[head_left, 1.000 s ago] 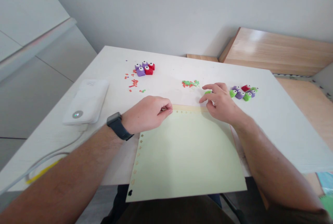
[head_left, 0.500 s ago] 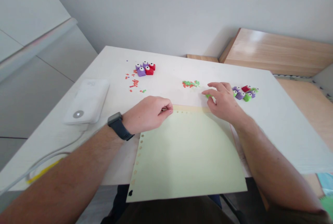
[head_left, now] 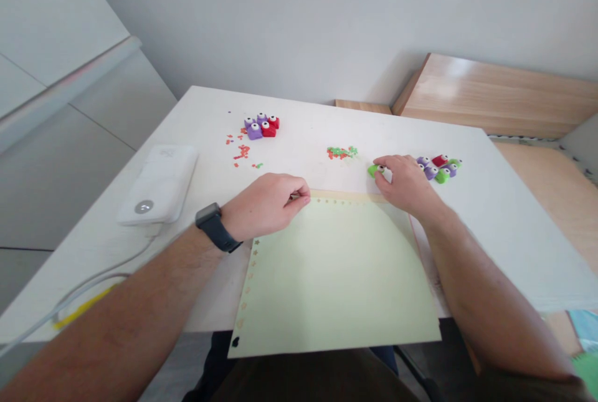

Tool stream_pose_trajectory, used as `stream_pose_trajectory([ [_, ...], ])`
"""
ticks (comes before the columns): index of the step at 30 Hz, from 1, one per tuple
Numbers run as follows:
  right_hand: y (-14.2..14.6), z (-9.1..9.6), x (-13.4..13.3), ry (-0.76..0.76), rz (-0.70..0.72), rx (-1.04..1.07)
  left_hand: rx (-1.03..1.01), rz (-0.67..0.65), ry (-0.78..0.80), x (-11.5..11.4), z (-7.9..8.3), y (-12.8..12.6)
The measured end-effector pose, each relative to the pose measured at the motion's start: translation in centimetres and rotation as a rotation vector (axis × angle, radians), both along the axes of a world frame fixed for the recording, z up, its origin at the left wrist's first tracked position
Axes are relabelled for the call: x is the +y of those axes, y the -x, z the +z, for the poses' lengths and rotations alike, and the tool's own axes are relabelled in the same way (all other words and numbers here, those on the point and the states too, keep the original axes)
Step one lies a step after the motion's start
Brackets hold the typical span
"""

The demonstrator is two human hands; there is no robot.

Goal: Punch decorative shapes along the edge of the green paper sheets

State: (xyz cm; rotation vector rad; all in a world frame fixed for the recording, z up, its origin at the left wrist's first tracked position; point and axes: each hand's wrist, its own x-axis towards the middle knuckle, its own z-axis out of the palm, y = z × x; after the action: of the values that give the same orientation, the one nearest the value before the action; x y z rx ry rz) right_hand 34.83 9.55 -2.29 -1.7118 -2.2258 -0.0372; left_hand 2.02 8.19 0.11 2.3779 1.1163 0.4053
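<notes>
Grasping the green punch [head_left: 372, 170] seems in hand: it sits on the desk [head_left: 495, 221] beyond the sheet [head_left: 336, 271], at the right hand [head_left: 405, 182], whose closure I cannot tell. The left hand [head_left: 266, 205] pinches the sheet's far edge. The grasp calls for firm fingers.

We read this as likely a home room: white desk [head_left: 495, 234] mid-frame, plain grey wall [head_left: 299, 22] behind, white cabinet fronts [head_left: 60, 159] at left, wood-grain furniture [head_left: 499, 93] upper right. Can't tell which room.
</notes>
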Motion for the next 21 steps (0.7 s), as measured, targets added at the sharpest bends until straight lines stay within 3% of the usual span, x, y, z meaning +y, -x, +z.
stream_pose_trajectory([
  [9, -0.1, 1.0, -0.1, 0.052, -0.046, 0.056, 0.013, 0.021, -0.013, 0.2, 0.0, 0.2],
  [15, 0.3, 1.9, -0.4, 0.074, -0.097, 0.264, -0.009, 0.036, -0.015, 0.3, 0.0, 0.2],
  [21, 0.4, 1.8, -0.7, 0.191, -0.12, 0.498, -0.03, 0.041, -0.015, 0.3, 0.2, 0.3],
])
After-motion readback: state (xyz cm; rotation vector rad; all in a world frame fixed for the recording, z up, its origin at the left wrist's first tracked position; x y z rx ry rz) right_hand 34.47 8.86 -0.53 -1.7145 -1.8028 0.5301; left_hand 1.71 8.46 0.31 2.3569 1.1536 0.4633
